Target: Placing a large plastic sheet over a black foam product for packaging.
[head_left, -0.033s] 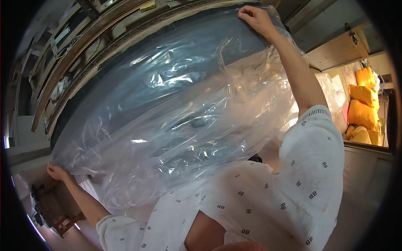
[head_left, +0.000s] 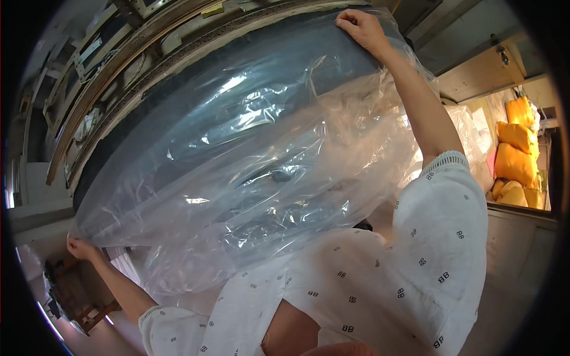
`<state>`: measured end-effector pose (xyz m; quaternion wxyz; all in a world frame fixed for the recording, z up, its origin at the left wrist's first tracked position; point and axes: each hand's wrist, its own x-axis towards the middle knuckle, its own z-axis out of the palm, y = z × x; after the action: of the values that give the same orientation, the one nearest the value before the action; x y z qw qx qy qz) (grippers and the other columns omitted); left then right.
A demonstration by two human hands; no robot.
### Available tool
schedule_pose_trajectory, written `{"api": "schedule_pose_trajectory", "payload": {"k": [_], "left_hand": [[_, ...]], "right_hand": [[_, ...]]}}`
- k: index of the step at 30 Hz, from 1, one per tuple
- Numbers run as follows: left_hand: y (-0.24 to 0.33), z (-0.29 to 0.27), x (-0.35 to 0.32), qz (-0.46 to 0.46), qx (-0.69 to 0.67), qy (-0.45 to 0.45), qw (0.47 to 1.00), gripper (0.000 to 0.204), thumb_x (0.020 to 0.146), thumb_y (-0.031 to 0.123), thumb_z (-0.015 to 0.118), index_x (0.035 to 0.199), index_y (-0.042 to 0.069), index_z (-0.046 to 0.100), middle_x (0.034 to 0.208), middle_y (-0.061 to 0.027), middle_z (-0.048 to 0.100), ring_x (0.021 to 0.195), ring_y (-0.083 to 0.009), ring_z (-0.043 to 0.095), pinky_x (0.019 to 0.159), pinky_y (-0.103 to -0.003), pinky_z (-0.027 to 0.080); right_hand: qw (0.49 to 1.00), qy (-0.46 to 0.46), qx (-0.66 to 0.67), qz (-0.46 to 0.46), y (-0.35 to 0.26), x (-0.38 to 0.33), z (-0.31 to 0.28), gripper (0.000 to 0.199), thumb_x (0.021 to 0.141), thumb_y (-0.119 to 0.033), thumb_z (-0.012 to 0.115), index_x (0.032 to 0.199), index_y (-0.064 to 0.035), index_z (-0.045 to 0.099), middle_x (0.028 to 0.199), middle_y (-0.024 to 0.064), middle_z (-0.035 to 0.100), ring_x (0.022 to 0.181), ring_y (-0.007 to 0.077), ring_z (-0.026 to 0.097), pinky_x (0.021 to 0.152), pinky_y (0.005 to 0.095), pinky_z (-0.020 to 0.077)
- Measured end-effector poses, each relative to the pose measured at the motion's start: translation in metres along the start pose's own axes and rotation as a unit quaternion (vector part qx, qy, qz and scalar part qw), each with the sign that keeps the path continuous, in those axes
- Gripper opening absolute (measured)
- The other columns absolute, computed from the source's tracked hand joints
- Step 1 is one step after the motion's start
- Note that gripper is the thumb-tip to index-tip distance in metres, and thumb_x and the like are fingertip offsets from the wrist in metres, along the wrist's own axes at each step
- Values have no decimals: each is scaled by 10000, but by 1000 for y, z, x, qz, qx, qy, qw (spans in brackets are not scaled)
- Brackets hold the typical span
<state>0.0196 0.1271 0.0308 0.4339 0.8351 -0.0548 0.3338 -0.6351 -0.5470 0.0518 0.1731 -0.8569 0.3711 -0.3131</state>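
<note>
A wide clear plastic sheet (head_left: 237, 154) stretches between my two hands, wrinkled and shiny, over a dark flat surface (head_left: 107, 142) on a long table. At the far left, the closed fingers of my left hand (head_left: 82, 246) pinch the sheet's near corner. My right hand (head_left: 363, 34) reaches to the far right with its fingers closed on the sheet by the table's far edge. The near part of the sheet hangs in loose folds up against my white printed shirt.
Beyond the table's far edge run wooden rails (head_left: 98, 80) with cables and metal fittings. A wooden panel (head_left: 481, 74) stands at the right, with yellow bundles (head_left: 515, 160) stacked past it. A brown wooden stand (head_left: 77, 296) is at the lower left.
Both hands keep nearly the same places. Only the sheet's folds and glints have shifted slightly.
</note>
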Motion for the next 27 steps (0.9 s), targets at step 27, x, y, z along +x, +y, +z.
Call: {"api": "schedule_pose_trajectory", "payload": {"k": [27], "left_hand": [[93,71,-23,101,-60,-45,992,264,829,299,541,967,85,611,909,-96,636,812,-266,592,755,-360,452]], "right_hand": [[993,113,-33,-19,131,102,-60,371,883,-307,490,1063,13,541,987,144,602,912,231,569,821,310,420]]}}
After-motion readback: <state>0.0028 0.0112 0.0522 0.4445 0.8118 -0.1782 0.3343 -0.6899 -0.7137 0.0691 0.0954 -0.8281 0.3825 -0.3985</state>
